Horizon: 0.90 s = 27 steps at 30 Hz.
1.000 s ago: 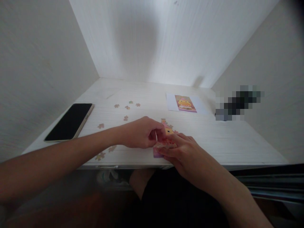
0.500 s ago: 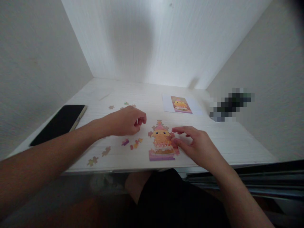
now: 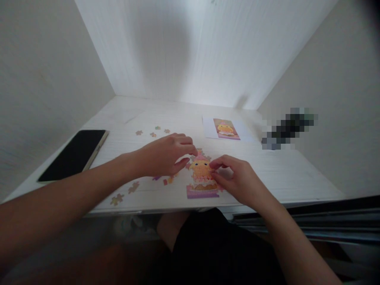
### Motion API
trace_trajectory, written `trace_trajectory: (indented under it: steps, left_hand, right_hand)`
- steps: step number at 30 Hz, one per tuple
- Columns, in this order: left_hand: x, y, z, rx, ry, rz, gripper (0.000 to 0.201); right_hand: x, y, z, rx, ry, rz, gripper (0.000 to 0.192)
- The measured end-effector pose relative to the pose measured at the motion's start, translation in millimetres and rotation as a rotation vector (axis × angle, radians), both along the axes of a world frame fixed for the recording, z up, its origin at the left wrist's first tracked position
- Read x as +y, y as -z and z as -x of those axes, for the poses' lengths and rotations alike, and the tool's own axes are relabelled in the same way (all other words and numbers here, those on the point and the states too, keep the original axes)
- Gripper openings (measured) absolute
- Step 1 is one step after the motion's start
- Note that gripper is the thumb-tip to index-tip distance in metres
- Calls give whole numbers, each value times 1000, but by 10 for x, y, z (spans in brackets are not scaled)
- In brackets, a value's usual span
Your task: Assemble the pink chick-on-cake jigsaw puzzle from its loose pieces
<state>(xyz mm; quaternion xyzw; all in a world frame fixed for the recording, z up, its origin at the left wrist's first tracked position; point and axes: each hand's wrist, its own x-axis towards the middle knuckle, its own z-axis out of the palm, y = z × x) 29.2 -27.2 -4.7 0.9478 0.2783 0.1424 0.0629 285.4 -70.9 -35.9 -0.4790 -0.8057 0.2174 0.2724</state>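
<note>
A partly joined jigsaw puzzle, a yellow chick on a pink ground, lies near the desk's front edge. My left hand reaches in from the left, its fingertips at the puzzle's top left corner. Thumb and forefinger are close together, and whether a piece sits between them is hidden. My right hand rests at the puzzle's right side, with thumb and forefinger pinching its edge. A few coloured loose pieces lie just under my left hand.
Brown face-down pieces lie near the front left, and more pieces sit further back. A black phone lies at the left. A reference picture lies at the back right, beside a blurred dark object. White walls enclose the desk.
My left hand moved right from the loose pieces to the puzzle's top. My right hand's fingers curled from flat onto the puzzle's right edge. One second ago both hands covered the puzzle.
</note>
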Motion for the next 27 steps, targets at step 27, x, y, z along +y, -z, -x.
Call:
trace_trajectory:
  steps: [27]
  left_hand:
    - [-71, -67, -18, -161, 149, 240, 14]
  right_hand:
    - [-3, -55, 374, 734, 122, 625, 27]
